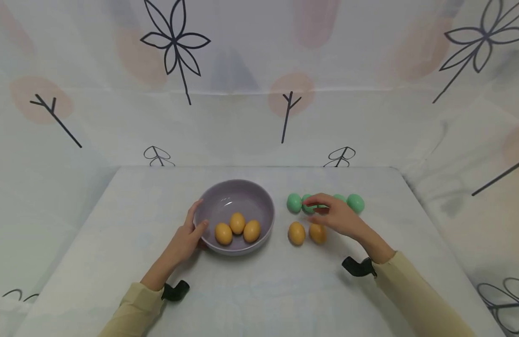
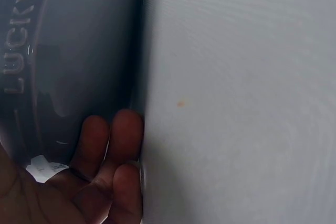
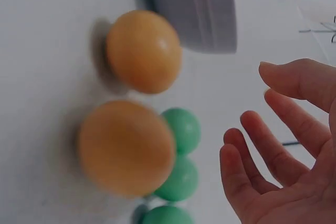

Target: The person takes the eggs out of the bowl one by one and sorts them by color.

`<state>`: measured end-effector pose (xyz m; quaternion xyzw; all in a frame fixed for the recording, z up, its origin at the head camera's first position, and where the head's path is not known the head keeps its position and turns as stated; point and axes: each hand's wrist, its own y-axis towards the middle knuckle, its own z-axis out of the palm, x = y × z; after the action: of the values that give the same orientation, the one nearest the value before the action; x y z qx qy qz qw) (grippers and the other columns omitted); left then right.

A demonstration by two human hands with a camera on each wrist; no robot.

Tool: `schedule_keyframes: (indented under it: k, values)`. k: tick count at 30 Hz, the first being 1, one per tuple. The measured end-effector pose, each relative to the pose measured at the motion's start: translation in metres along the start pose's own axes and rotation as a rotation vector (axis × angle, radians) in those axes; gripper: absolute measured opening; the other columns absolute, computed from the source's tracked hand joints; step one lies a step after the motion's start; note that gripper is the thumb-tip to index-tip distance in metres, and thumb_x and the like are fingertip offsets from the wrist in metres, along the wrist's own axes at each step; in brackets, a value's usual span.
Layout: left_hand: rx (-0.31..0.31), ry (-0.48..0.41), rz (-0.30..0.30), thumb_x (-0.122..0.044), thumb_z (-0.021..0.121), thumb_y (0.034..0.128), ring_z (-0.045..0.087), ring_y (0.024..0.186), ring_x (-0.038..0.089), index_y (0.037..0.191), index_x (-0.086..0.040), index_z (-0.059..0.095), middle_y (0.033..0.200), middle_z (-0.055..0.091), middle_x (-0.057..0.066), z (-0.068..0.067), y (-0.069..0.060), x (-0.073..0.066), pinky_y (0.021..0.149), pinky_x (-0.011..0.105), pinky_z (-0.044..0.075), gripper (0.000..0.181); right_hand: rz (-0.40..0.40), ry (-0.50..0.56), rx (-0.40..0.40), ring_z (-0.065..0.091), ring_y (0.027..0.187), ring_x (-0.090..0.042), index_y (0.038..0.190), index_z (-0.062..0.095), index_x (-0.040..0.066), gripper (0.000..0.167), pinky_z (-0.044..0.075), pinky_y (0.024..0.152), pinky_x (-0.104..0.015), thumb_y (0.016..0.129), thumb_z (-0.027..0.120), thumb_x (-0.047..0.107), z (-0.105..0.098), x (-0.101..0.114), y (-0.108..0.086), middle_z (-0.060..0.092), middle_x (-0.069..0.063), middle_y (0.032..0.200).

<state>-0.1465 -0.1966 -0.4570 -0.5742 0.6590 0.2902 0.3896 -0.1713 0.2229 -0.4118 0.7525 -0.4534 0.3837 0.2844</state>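
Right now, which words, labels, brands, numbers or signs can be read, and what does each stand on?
"LUCKY", then a partial letter, possibly D, cut off at the picture's edge: outer wall of the round, glossy purple-grey bowl.
No other readable text: none shows on the smooth orange eggs or smooth green eggs.

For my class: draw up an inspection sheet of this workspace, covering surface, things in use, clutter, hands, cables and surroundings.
Surface: flat white rectangular tabletop; small orange speck in the left wrist view.
Job's things: glossy purple-grey round bowl holding three smooth orange-brown eggs; two more eggs to its right; at least four smooth green eggs behind those two. Materials uncertain.
Clutter: nothing seen.
Hands: left hand grips the bowl's side; right hand holds nothing, near the eggs; black device at each wrist.
Cables: nothing seen.
Surroundings: white backdrop with black line-drawn flowers.
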Motion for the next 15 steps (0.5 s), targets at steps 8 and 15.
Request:
schedule_keyframes:
  k: [8,15]
  values:
    - [0.007,0.014,-0.003,-0.040,0.043,0.1064,0.060,0.066,0.022,0.158,-0.030,0.013,0.071,0.057,0.013,0.000,0.000,-0.001,0.067,0.035,0.049,0.061,-0.142,-0.010,0.096,0.061,0.113,-0.032,0.124,0.065,0.005,0.036,0.050,0.094,-0.040,0.089,0.075,0.007,0.016,0.041,0.040,0.063,-0.010,0.123]
    - [0.004,0.014,-0.004,-0.040,0.043,0.1064,0.062,0.067,0.022,0.158,-0.030,0.013,0.075,0.060,0.014,0.000,0.000,-0.002,0.067,0.035,0.051,0.061,-0.196,0.023,0.209,0.062,0.111,-0.027,0.125,0.064,-0.001,0.036,0.050,0.093,-0.036,0.091,0.071,0.004,0.043,0.065,0.073,0.063,-0.018,0.125]
